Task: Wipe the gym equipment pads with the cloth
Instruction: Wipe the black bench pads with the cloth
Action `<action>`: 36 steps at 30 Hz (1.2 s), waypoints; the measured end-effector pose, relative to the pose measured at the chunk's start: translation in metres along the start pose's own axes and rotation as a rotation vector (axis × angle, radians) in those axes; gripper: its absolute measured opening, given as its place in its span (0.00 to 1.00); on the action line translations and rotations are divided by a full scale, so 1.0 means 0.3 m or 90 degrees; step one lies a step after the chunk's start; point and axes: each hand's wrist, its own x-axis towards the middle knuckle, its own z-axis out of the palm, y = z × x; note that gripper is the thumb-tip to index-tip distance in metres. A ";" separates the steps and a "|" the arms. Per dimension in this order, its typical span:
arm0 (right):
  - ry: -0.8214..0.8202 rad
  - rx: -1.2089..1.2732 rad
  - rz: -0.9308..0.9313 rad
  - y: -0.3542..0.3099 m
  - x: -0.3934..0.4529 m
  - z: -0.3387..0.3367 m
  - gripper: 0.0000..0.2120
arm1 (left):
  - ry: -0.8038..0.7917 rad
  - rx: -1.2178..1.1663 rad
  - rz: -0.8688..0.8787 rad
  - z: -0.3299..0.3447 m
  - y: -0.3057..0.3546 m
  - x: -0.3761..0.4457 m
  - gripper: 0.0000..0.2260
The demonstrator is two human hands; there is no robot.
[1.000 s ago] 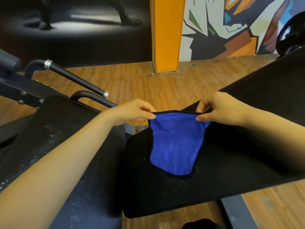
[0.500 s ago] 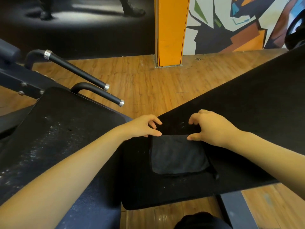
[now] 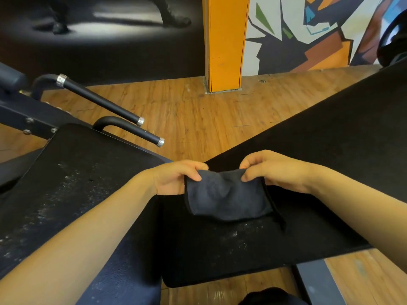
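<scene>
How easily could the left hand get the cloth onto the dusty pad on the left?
Probably yes. The left hand already pinches the cloth, and the left pad lies right beside it with nothing between.

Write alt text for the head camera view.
Both hands, left hand and right hand, pinch the top edge of a dark folded cloth over a black gym pad speckled with white dust. A second dusty pad lies left.

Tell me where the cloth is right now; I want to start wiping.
In the head view the cloth hangs centre frame, pinched at its top corners by the left hand and right hand, over the right black pad.
</scene>
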 end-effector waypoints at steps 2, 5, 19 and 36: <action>0.009 0.114 0.003 0.002 0.009 0.004 0.05 | -0.032 -0.083 0.056 0.013 0.030 -0.013 0.10; 0.189 0.050 -0.022 0.010 0.041 0.024 0.14 | -0.080 -0.134 0.121 0.038 0.074 -0.012 0.11; 0.100 0.413 0.053 0.013 0.011 0.085 0.15 | 0.294 -0.016 0.097 0.078 0.075 0.086 0.10; 0.300 -1.013 0.120 0.069 -0.227 -0.303 0.40 | 0.412 0.706 0.279 0.307 -0.175 0.364 0.23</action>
